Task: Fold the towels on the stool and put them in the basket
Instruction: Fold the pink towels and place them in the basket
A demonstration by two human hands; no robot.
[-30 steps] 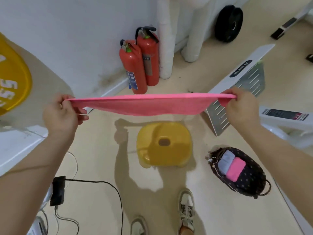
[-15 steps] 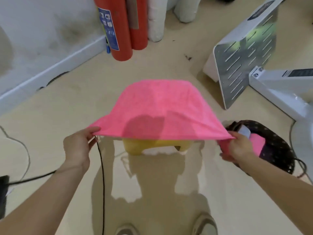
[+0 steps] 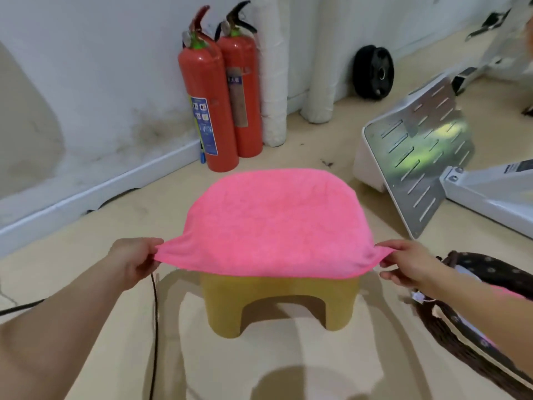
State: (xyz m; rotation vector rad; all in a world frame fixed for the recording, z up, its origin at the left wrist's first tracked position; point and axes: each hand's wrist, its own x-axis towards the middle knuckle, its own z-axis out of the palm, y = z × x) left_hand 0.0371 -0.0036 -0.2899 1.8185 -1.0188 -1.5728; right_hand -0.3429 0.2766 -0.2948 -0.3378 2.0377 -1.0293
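Pinching the towel (image 3: 271,223) by its near corners — left hand (image 3: 132,261), right hand (image 3: 409,264), thumbs on top — I see it draped over the stool (image 3: 277,301) between my fingers. Spreading step, I'd say; next, carry both corners forward evenly. Basket (image 3: 490,269) just past the right fingers.

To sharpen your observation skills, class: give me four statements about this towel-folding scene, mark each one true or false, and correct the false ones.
1. The pink towel is spread over the yellow stool. True.
2. Only the left hand holds the towel. False: the right hand pinches the other near corner too.
3. Two red fire extinguishers stand by the wall. True.
4. The basket sits left of the stool. False: it is on the right, beside the right arm.
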